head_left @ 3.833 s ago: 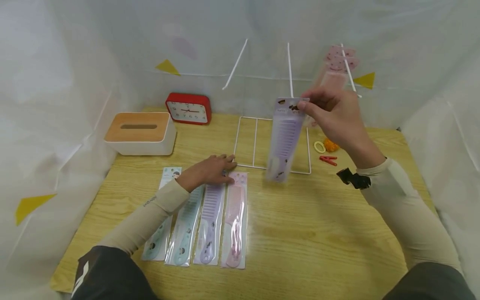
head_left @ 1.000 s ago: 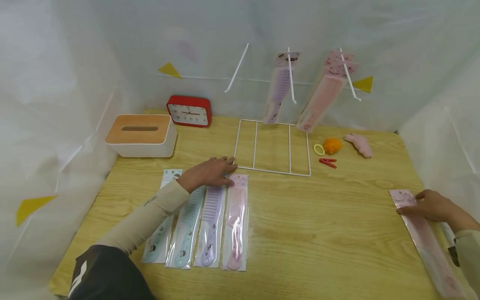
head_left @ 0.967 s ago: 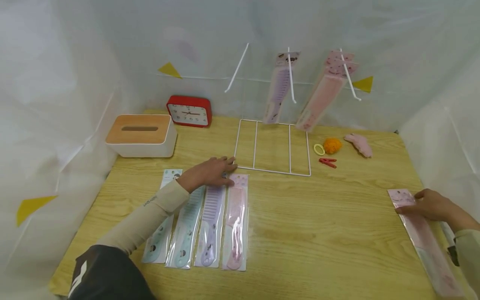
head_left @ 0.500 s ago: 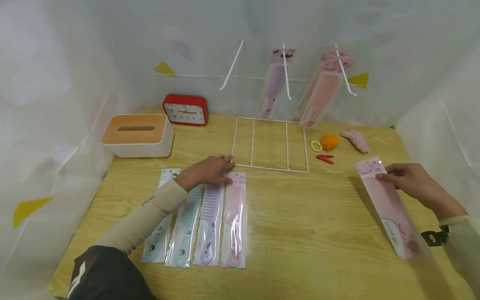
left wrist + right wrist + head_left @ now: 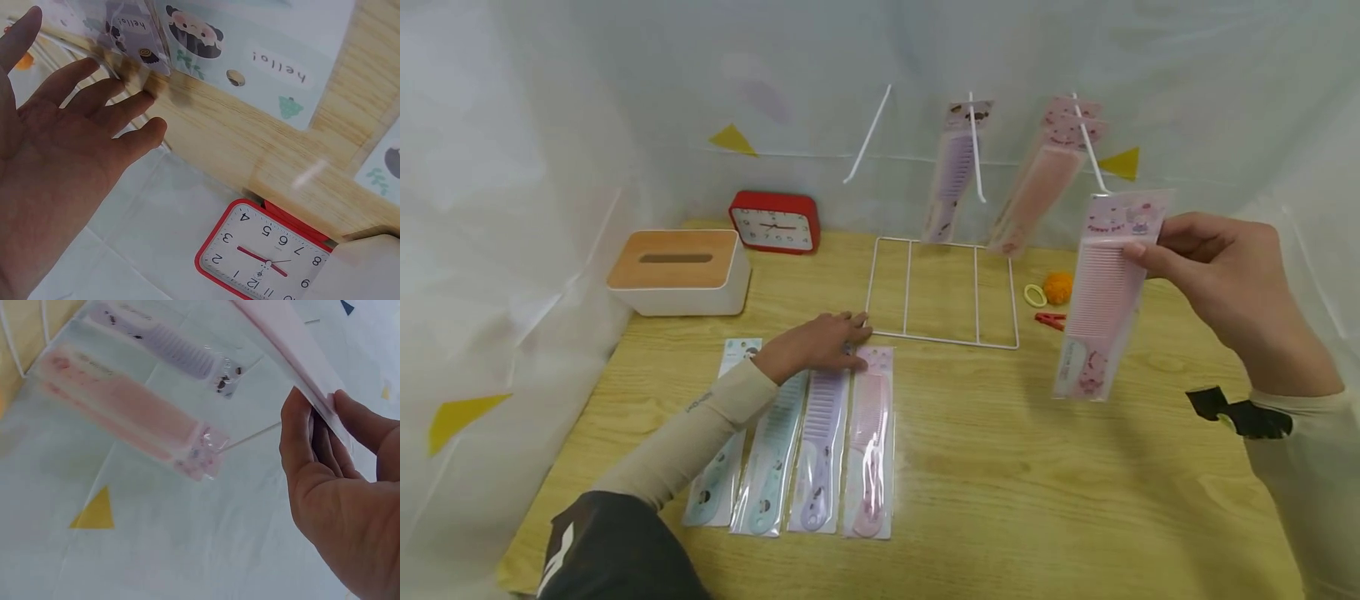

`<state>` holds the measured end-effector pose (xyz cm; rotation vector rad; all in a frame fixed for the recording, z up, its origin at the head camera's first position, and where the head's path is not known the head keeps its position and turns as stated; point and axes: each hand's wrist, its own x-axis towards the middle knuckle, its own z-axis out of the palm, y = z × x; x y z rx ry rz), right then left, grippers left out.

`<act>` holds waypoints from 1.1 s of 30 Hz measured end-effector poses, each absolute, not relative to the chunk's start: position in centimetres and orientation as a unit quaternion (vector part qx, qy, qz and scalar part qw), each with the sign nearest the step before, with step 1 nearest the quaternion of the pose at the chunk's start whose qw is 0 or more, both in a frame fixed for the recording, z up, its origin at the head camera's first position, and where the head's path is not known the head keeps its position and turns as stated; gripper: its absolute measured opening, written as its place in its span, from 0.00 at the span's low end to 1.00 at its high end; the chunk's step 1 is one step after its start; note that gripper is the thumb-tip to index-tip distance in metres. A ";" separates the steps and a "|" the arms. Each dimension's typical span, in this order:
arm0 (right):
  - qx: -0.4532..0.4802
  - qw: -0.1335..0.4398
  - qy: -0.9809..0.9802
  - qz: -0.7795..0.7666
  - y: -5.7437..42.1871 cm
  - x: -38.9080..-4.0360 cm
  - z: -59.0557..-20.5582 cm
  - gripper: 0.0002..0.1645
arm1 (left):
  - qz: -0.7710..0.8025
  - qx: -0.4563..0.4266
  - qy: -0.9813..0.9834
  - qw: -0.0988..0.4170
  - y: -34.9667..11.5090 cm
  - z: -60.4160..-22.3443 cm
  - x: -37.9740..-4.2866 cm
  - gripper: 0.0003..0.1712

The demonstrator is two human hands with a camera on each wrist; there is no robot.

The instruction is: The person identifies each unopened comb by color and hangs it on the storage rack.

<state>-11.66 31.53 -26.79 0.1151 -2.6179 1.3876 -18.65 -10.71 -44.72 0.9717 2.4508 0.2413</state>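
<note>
My right hand (image 5: 1232,292) pinches a packaged pink comb (image 5: 1105,283) near its top, thumb on the front. The pack hangs upright above the table, its top edge overlapping the tip of the right white hook (image 5: 1093,158) in the head view. Several pink comb packs (image 5: 1037,196) hang on that hook, and a purple one (image 5: 955,171) on the middle hook. My left hand (image 5: 816,342) lies with fingers extended by the front edge of the white wire rack base (image 5: 943,339), over the tops of packaged combs: a pink one (image 5: 868,442), a purple one (image 5: 820,442) and two mint ones (image 5: 771,458).
The left hook (image 5: 867,135) holds nothing. At the back left stand a red clock (image 5: 775,221) and a wood-topped tissue box (image 5: 681,271). A yellow ring (image 5: 1034,295), an orange fluffy ball (image 5: 1057,287) and a red clip (image 5: 1049,320) lie behind the held pack.
The purple comb pack, held earlier by my right hand, now hangs on the middle hook. My right hand has lifted a pink pack from the right side, up and leftward. My left hand stays put.
</note>
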 end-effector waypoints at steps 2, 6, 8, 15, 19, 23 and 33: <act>0.042 0.083 -0.875 0.475 31.1 -12.0 -26.5 0.15 | 0.089 0.358 0.897 0.242 -10.8 -44.9 -18.6 0.40; 0.037 0.070 -0.862 0.501 30.9 -12.8 -27.0 0.14 | 0.085 0.361 0.897 0.239 -10.9 -45.0 -18.6 0.40; 0.036 0.067 -0.849 0.523 31.1 -13.2 -27.5 0.13 | 0.086 0.359 0.898 0.240 -10.8 -44.9 -18.5 0.40; 0.039 0.067 -0.840 0.538 31.2 -15.6 -29.5 0.15 | 0.086 0.361 0.899 0.233 -10.9 -45.1 -18.6 0.39; 0.034 0.066 -0.798 0.599 30.7 -18.4 -30.7 0.15 | 0.086 0.356 0.900 0.237 -11.0 -45.2 -18.7 0.40; 0.025 0.085 -0.752 0.654 30.5 -21.5 -31.7 0.16 | 0.087 0.358 0.900 0.235 -11.1 -45.1 -18.6 0.40; 0.004 0.116 -0.686 0.718 30.9 -25.0 -32.5 0.13 | 0.095 0.363 0.898 0.229 -11.0 -45.1 -18.8 0.40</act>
